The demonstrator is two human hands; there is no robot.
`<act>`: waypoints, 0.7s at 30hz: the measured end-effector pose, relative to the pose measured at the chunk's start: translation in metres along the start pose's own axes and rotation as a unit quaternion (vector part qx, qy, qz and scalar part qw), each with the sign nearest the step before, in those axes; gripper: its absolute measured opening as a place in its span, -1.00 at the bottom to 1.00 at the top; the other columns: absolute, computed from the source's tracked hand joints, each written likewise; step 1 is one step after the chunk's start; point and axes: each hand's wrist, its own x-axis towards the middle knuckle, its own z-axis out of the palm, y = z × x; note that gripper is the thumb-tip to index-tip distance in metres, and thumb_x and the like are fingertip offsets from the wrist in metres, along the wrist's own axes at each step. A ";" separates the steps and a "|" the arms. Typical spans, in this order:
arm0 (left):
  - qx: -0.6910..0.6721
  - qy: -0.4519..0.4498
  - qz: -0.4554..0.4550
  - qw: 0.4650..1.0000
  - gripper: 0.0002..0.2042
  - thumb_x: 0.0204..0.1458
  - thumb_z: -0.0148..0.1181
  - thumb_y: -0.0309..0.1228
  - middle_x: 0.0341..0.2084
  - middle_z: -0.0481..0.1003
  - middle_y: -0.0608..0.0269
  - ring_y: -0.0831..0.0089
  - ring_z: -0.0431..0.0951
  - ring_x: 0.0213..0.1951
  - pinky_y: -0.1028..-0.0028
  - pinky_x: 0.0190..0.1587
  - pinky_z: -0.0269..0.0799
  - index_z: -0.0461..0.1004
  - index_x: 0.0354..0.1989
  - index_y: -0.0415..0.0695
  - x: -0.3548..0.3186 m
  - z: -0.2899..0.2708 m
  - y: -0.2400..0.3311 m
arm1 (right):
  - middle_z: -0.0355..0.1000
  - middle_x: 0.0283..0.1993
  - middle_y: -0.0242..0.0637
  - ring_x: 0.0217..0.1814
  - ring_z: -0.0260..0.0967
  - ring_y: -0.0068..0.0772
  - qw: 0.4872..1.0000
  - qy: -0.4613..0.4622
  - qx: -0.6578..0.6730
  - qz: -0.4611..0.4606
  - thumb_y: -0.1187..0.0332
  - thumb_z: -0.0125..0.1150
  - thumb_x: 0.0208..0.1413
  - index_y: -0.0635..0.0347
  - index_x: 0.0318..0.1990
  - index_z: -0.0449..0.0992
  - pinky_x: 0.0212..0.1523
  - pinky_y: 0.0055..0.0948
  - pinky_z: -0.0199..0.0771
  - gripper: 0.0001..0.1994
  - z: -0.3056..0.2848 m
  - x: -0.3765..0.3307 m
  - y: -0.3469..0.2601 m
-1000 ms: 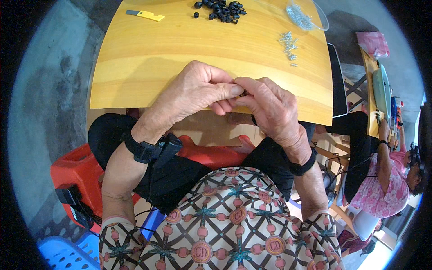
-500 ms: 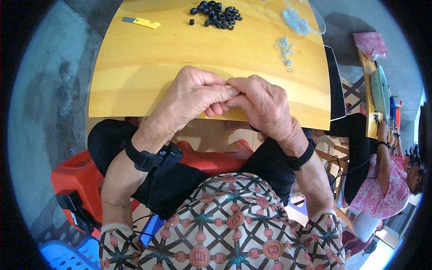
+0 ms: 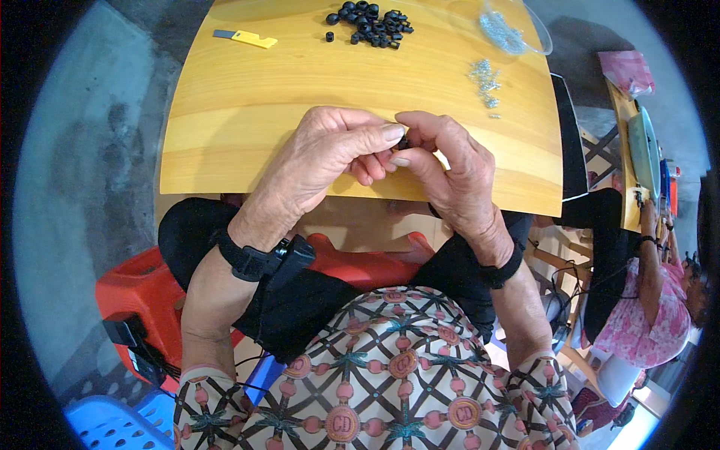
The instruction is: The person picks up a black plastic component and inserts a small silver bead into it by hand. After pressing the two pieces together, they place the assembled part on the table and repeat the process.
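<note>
A grey concrete floor lies under a yellow wooden table (image 3: pixel 247 127). Over its near edge, the left hand (image 3: pixel 322 165) and right hand (image 3: pixel 450 169) meet fingertip to fingertip, both pinching one small black part (image 3: pixel 403 141) between thumbs and forefingers; most of it is hidden. From the hands, a pile of black rings (image 3: pixel 371 16) lies at 12 o'clock, well apart. A yellow cutter (image 3: pixel 246 38) sits at 11 o'clock. Loose metal bits (image 3: pixel 484 81) lie at 1 o'clock, a clear bowl (image 3: pixel 517 30) beyond them. A red stool (image 3: pixel 142 289) stands at 8 o'clock. Another person in a pink top (image 3: pixel 660 315) sits at 4 o'clock.
</note>
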 end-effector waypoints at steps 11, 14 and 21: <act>-0.058 0.008 -0.017 0.998 -0.76 0.11 0.15 -0.23 -0.55 0.51 0.35 0.66 0.46 -0.54 0.67 -0.47 0.38 0.53 -0.39 -0.16 -0.003 0.003 -0.002 | 0.48 -0.47 -0.29 -0.43 0.50 -0.42 0.996 0.075 0.024 0.049 0.35 0.40 -0.14 0.17 -0.27 0.45 -0.42 -0.53 0.48 -0.72 0.005 -0.007 -0.004; -0.064 0.008 -0.021 0.998 -0.76 0.12 0.14 -0.22 -0.54 0.51 0.34 0.66 0.46 -0.54 0.67 -0.47 0.38 0.53 -0.39 -0.15 -0.003 0.004 -0.002 | 0.49 -0.46 -0.29 -0.41 0.49 -0.41 0.995 0.080 0.029 0.059 0.41 0.39 -0.13 0.19 -0.30 0.49 -0.40 -0.52 0.47 -0.77 0.005 -0.008 -0.004; -0.097 0.013 -0.026 0.995 -0.76 0.13 0.13 -0.22 -0.53 0.52 0.34 0.66 0.46 -0.54 0.67 -0.46 0.40 0.53 -0.38 -0.16 -0.003 0.003 -0.002 | 0.49 -0.42 -0.25 -0.38 0.46 -0.39 0.984 0.098 0.087 0.117 0.55 0.31 -0.10 0.23 -0.33 0.57 -0.36 -0.51 0.43 -0.87 0.008 -0.009 -0.009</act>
